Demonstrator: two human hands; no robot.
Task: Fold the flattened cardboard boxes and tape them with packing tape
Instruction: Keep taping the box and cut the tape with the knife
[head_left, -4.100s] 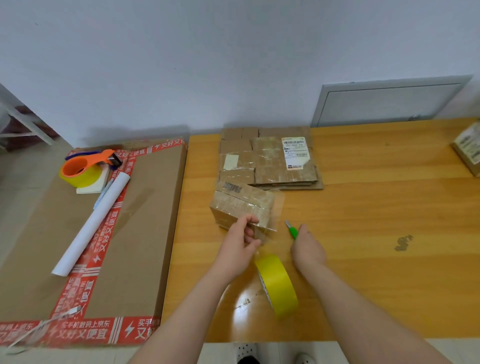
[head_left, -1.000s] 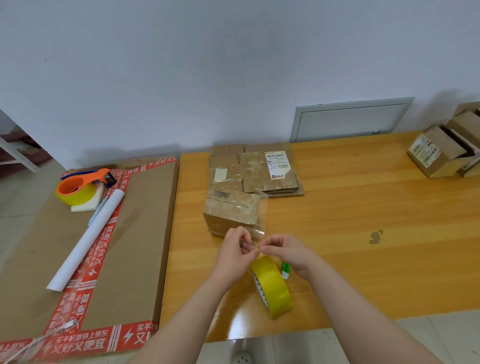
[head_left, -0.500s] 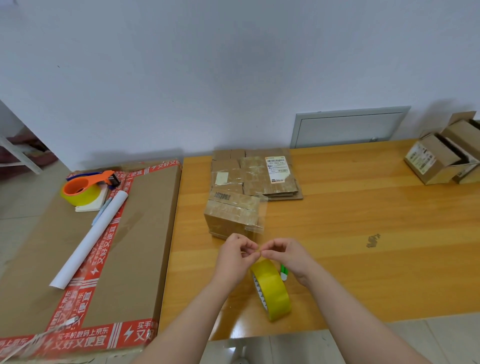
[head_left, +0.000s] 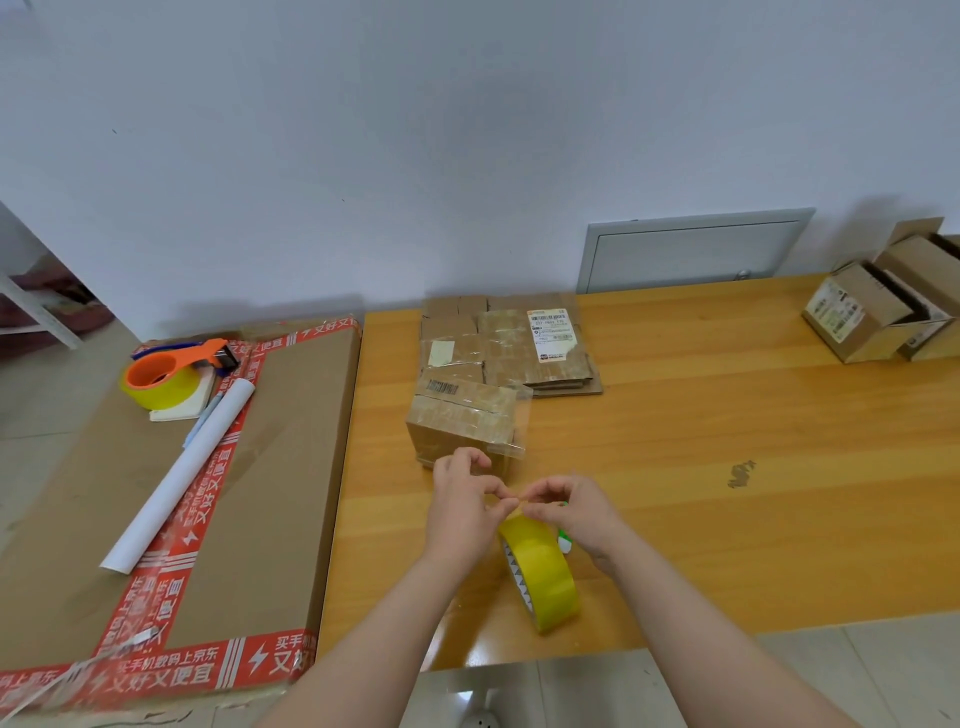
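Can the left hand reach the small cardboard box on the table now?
Probably yes: the box stands just beyond the left hand, with nothing between them. But it and the right hand seem to pinch tape together, which it must release first.

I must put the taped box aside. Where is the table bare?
Free: the bare table around the dark stain, between the flattened box stack and the open boxes. Crowded: the taped box, left hand, right hand and yellow tape roll sit close together.
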